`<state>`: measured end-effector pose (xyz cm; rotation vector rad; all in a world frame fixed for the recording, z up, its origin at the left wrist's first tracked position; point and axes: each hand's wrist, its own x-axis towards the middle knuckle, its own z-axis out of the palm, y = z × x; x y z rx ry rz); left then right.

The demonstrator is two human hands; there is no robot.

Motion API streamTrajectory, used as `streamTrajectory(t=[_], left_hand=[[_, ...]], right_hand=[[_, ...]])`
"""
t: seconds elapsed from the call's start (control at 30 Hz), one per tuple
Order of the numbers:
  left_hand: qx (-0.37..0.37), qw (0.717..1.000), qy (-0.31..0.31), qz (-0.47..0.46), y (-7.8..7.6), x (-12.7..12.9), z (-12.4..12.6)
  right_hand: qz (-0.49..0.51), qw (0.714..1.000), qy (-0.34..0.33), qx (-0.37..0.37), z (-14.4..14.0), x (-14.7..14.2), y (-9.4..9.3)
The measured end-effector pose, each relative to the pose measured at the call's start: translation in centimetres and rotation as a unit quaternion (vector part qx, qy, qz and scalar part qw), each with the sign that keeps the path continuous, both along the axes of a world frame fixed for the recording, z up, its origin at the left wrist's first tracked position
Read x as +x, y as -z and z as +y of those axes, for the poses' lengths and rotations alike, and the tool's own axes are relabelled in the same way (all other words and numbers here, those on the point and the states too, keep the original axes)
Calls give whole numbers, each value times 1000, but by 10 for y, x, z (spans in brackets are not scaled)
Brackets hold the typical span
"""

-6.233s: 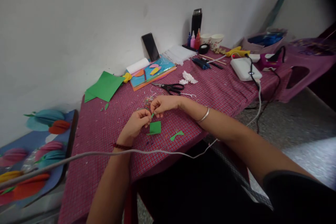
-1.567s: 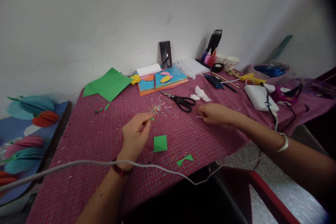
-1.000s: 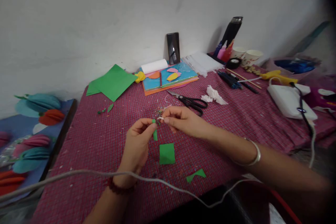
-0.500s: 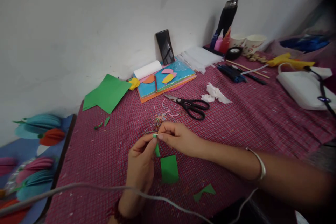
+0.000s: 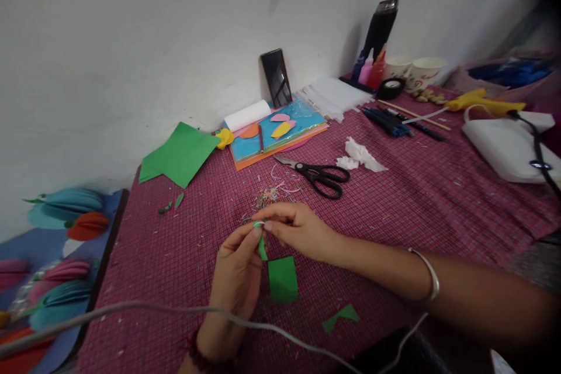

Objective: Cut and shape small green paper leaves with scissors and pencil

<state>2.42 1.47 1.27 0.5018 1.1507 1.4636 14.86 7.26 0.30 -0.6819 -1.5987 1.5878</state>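
Observation:
Between thumb and forefinger, my left hand (image 5: 238, 263) pinches a small green paper piece (image 5: 262, 247), which hangs down below the fingertips. My right hand (image 5: 302, 231) meets it from the right, thumb and forefinger closed at a thin pale strip on top of the green piece. Exactly how the strip sits there is too small to tell. Under the hands lies a green paper rectangle (image 5: 283, 280), and nearer the front edge a green paper offcut (image 5: 340, 318). Just beyond the fingers is a heap of fine coloured paper shreds (image 5: 268, 196).
Black-handled scissors (image 5: 318, 176) lie behind my right hand, near crumpled tissue (image 5: 362, 155). Coloured sheets (image 5: 289, 134) and a propped phone (image 5: 276, 78) stand by the wall. Green sheets (image 5: 179, 155) lie left, a yellow glue gun (image 5: 486, 103) right. A grey cable (image 5: 175, 308) crosses the foreground.
My right forefinger has stretched out leftward over the green piece. Both hands stay together at nearly the same place.

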Motion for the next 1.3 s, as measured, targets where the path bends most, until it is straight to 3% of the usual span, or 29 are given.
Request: streamTrajectory(t=[0.2, 0.5, 0.67, 0.77, 0.9, 1.03, 1.1, 1.3], left_hand=[[-37, 997, -17, -70, 1, 0, 1], [-30, 997, 7, -68, -1, 0, -1], [-21, 997, 41, -63, -6, -5, -2], [-19, 997, 58, -54, -10, -8, -2], [-37, 994, 84, -60, -13, -10, -3], [-54, 990, 116, -62, -12, -14, -4], [-55, 989, 131, -44, -12, -15, -5], [-15, 990, 137, 21, -14, -13, -6]], right_hand=[[-9, 1000, 3, 18, 0, 0, -2], [-23, 999, -2, 26, -4, -1, 0], [-52, 987, 8, 151, -3, 5, 4], [-62, 959, 19, 276, 0, 9, 5], [-101, 887, 38, 448, 5, 15, 3], [-151, 836, 31, 526, 7, 22, 0], [-140, 844, 19, 517, 6, 25, -1], [-48, 940, 0, 337, 0, 23, 0]])
